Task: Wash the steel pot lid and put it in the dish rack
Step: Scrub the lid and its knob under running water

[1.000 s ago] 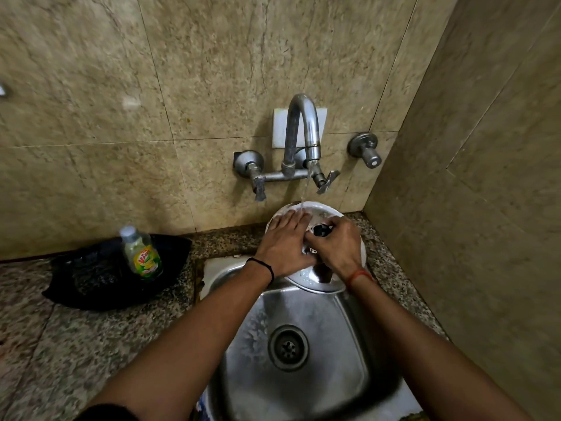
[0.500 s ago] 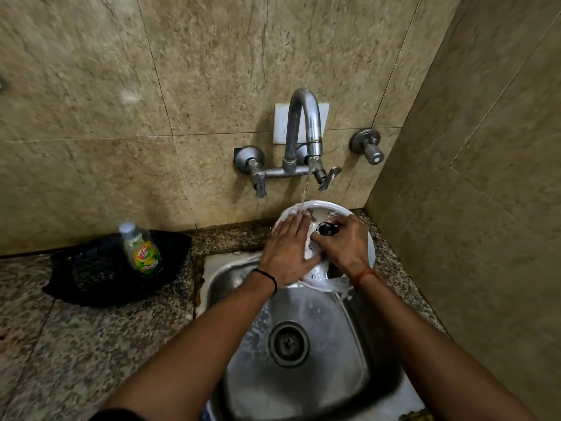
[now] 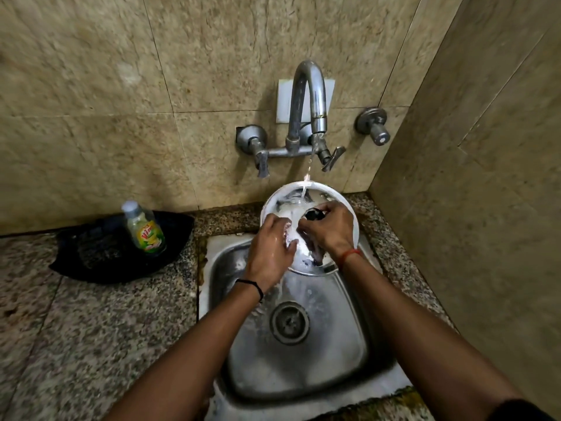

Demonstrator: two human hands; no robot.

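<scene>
The round steel pot lid (image 3: 282, 202), soapy and wet, is held tilted over the back of the steel sink (image 3: 358, 338) under the running tap (image 3: 306, 98). My right hand (image 3: 329, 230) grips it around its black knob (image 3: 314, 214). My left hand (image 3: 271, 249) lies flat on the lid's lower left face with fingers curled against it. A thin stream of water strikes the lid's upper edge and runs off into the sink.
A green dish-soap bottle (image 3: 145, 229) stands on a black tray (image 3: 91, 253) on the granite counter (image 3: 91, 329) to the left. Tiled walls close in at the back and right. The drain (image 3: 290, 322) sits in the sink's middle.
The lid has tipped up more steeply under the stream, and water now runs over it. My left hand has slid down toward the lid's lower left.
</scene>
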